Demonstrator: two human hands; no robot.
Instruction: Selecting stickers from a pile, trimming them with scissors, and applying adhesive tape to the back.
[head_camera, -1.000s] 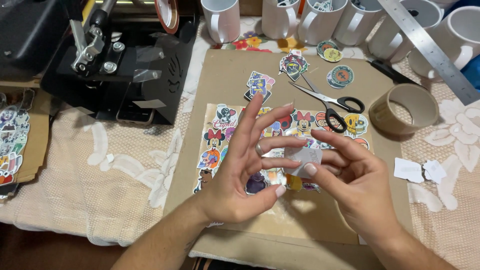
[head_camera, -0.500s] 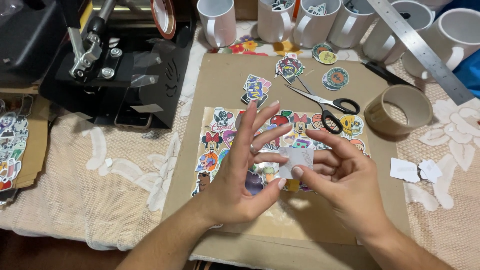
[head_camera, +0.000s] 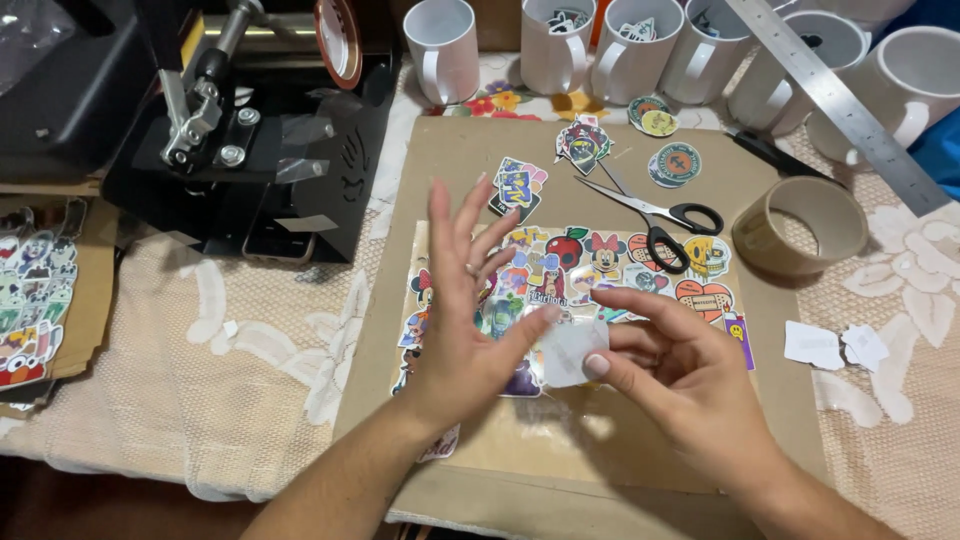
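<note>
White backing paper (head_camera: 572, 350), small and translucent, sits pinched between your two hands above a sheet of cartoon stickers (head_camera: 560, 290) on a brown cardboard mat (head_camera: 620, 450). Your left hand (head_camera: 465, 320) is spread wide, fingers fanned upward, only the thumb tip pressing the paper's left edge; your right hand (head_camera: 680, 375) closes thumb and forefinger on its right side, the other fingers loosely curled. Beyond your right hand lie black-handled scissors (head_camera: 655, 215) and a roll of brown tape (head_camera: 798, 225); farther out stand white mugs (head_camera: 440, 45) and a steel ruler (head_camera: 835, 100). Beyond your left hand sits a black heat press (head_camera: 250, 140) on the lace-covered tabletop (head_camera: 200, 400). To the right, scraps of white paper (head_camera: 835, 345) rest on the cloth. The likely risk: with so light a two-point grip, the piece may curl and stick to your fingers, tear, or drop onto the stickers below and cling there crookedly.
</note>
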